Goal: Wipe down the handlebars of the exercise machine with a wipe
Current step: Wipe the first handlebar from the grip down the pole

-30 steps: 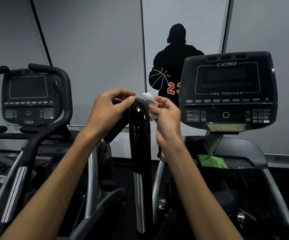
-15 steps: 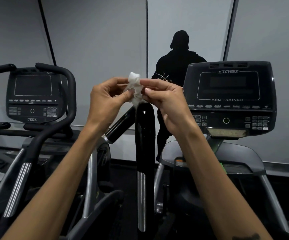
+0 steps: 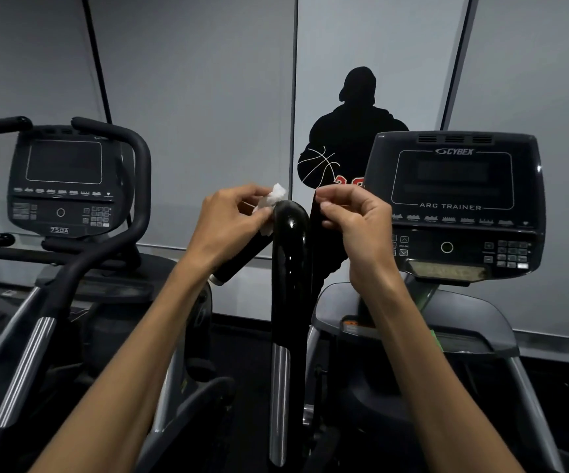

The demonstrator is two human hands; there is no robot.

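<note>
A glossy black handlebar [image 3: 289,254] rises upright in the middle of the view, its rounded top between my two hands. My left hand [image 3: 231,223] holds a crumpled white wipe [image 3: 271,203] against the left side of the bar's top. To the right of the bar, my right hand [image 3: 358,220] is raised with its fingers curled and thumb against the fingertips; nothing shows in it. A second black grip [image 3: 238,264] slants down to the left below my left hand.
The Cybex Arc Trainer console [image 3: 457,203] stands at the right. A second machine with a console [image 3: 63,186] and curved black handlebar [image 3: 133,186] stands at the left. Grey wall panels with a dark silhouette decal [image 3: 351,138] lie behind.
Both hands held the wipe above the bar's top half a second ago. Now the wipe is in my left hand alone, lowered against the bar, and my right hand has drawn off to the right.
</note>
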